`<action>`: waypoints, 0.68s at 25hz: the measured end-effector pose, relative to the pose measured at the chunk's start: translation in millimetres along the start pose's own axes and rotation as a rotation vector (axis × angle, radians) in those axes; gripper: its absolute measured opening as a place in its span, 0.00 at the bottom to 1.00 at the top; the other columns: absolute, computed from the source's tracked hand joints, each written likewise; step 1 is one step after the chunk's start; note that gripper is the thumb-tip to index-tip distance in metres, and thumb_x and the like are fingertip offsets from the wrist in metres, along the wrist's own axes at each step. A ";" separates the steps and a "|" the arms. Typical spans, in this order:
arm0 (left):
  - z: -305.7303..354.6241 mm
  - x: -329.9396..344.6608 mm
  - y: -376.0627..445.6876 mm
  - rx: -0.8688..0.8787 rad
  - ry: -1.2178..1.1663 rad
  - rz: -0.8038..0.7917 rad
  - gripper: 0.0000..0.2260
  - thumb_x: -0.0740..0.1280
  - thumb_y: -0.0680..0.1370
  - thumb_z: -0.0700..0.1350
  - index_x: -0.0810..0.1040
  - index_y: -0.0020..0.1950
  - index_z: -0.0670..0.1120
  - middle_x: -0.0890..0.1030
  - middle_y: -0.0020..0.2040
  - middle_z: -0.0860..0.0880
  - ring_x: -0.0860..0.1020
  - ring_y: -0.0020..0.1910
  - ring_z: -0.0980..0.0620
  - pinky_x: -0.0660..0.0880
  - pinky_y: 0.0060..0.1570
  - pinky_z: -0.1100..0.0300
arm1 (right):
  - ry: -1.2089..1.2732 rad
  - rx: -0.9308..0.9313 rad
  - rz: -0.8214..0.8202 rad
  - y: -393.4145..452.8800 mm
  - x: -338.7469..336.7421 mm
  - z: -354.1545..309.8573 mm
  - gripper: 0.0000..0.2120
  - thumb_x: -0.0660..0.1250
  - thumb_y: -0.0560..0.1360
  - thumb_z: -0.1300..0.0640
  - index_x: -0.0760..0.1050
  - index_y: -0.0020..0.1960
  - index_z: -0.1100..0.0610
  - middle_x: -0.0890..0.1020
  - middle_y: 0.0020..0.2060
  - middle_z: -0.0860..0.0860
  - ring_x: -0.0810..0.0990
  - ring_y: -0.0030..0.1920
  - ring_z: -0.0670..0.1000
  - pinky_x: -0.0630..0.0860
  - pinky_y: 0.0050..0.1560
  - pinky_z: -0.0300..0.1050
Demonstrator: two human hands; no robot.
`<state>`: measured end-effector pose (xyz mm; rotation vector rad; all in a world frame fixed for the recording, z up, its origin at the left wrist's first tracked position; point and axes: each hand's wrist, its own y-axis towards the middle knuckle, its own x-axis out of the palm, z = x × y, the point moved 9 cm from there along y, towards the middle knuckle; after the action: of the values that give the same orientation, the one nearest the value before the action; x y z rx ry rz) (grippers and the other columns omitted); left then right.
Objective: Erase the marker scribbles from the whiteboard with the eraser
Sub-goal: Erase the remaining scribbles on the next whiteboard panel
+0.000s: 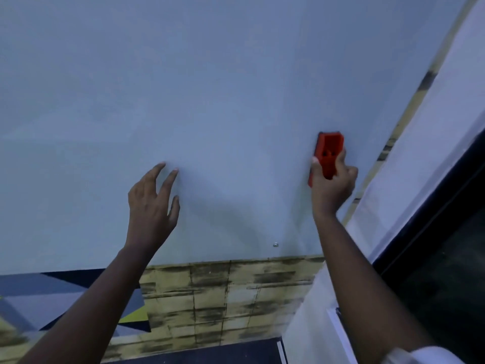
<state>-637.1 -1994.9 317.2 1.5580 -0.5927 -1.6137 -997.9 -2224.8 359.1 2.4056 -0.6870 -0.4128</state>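
Fingers (pixel 341 164) round eraser (pixel 328 153) nr whiteboard (pixel 210 88) rt edge

Red eraser (pixel 328 153), pale blue-grey whiteboard (pixel 210 88), yellow-and-black streaked wall panel (pixel 223 298).

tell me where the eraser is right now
In the head view, the red eraser is right of centre, upright against the whiteboard, gripped by the right hand near the board's right edge.

Whiteboard (pixel 210 101): pale, wall-mounted, surface plain around grip. Red eraser (pixel 328 156) flat against it, gripped at lower end. Small screw (pixel 275 244) below-left of grip, near bottom edge.
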 end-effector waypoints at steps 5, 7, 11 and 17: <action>10.2 -15.7 30.6 0.017 0.049 -0.018 0.29 0.73 0.79 0.42 0.71 0.79 0.43 0.66 0.81 0.38 0.73 0.72 0.33 0.73 0.62 0.37 | -0.335 -0.546 -0.222 -80.9 53.6 -84.1 0.31 0.73 0.72 0.49 0.73 0.74 0.52 0.74 0.51 0.58 0.72 0.50 0.61 0.71 0.49 0.55; 19.6 -23.4 40.3 0.032 0.076 -0.049 0.32 0.78 0.75 0.41 0.73 0.78 0.41 0.68 0.79 0.37 0.77 0.66 0.31 0.76 0.57 0.36 | -0.466 -0.756 -0.361 -115.7 64.5 -84.8 0.32 0.75 0.71 0.49 0.72 0.73 0.48 0.74 0.51 0.58 0.73 0.48 0.61 0.71 0.46 0.55; 37.0 -33.5 43.0 0.060 0.168 -0.190 0.38 0.83 0.70 0.44 0.73 0.77 0.43 0.72 0.77 0.37 0.79 0.66 0.34 0.78 0.54 0.35 | -0.536 -0.904 -0.511 -112.3 42.5 -70.4 0.37 0.84 0.61 0.43 0.77 0.68 0.46 0.74 0.48 0.53 0.76 0.45 0.57 0.75 0.39 0.52; 106.6 -99.2 87.6 0.064 0.282 -0.080 0.34 0.75 0.78 0.51 0.69 0.81 0.45 0.68 0.80 0.39 0.68 0.79 0.37 0.66 0.70 0.30 | -0.337 -0.744 -0.477 -15.3 -44.9 -104.1 0.34 0.79 0.70 0.42 0.75 0.73 0.51 0.76 0.47 0.53 0.77 0.47 0.56 0.78 0.40 0.51</action>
<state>-729.0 -1986.4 459.9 1.8366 -0.4368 -1.4092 -983.5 -2141.2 435.8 1.7644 -0.0367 -1.0743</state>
